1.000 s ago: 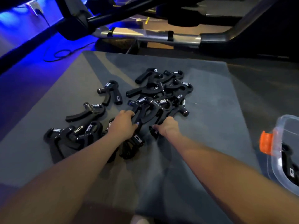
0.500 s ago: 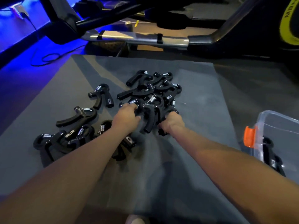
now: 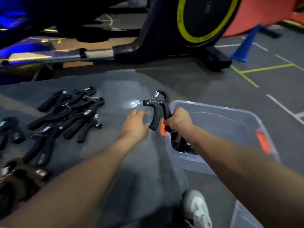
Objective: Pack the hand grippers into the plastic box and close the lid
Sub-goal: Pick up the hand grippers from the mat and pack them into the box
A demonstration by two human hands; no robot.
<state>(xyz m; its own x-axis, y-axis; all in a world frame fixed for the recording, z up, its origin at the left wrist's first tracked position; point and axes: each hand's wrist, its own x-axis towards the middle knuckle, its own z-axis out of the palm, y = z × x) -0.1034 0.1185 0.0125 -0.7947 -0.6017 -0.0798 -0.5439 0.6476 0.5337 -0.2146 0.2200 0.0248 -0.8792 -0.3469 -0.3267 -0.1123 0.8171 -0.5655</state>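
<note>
right hand (image 3: 178, 120) gripping hand gripper (image 3: 158, 111) — above plastic box (image 3: 230, 119), no legible writing

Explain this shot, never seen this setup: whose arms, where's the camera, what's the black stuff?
No robot here: a person wears one camera on the head, looking forward and down, so both bare arms reach in from the bottom edge. The right hand grips a black hand gripper by one handle, spring end up, by the near corner of a clear plastic box with orange latches; dark shapes inside look like more grippers. The left hand is open and holds nothing. A pile of hand grippers lies on the grey mat. Gym machines stand behind. No lid is clearly visible.
</note>
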